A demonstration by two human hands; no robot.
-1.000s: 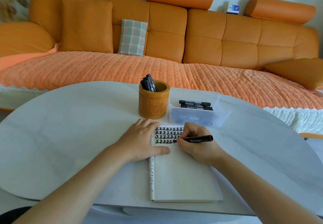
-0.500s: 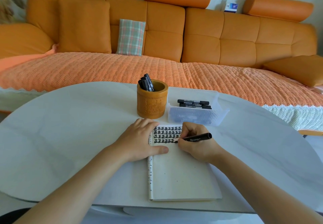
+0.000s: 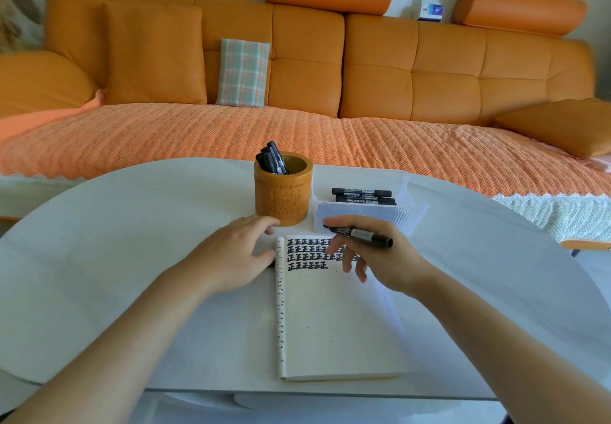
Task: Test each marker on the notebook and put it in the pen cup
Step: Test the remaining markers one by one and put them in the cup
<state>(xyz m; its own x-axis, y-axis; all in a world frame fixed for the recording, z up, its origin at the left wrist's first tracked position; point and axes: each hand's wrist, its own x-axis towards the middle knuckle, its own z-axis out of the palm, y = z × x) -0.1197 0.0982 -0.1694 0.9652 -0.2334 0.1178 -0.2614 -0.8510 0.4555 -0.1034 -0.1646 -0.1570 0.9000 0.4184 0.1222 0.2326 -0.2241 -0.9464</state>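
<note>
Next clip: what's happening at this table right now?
A person is testing black markers on an open notebook. The right hand holds an uncapped marker lifted just above the rows of black test marks at the top of the page. The left hand rests beside the notebook's spine, empty. Several markers already stand in the bamboo pen cup, and a few more lie in the clear plastic tray, apparently awaiting testing.

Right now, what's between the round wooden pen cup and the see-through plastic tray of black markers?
Nothing: the head view shows only a narrow strip of bare white table between wooden pen cup and plastic tray.
</note>
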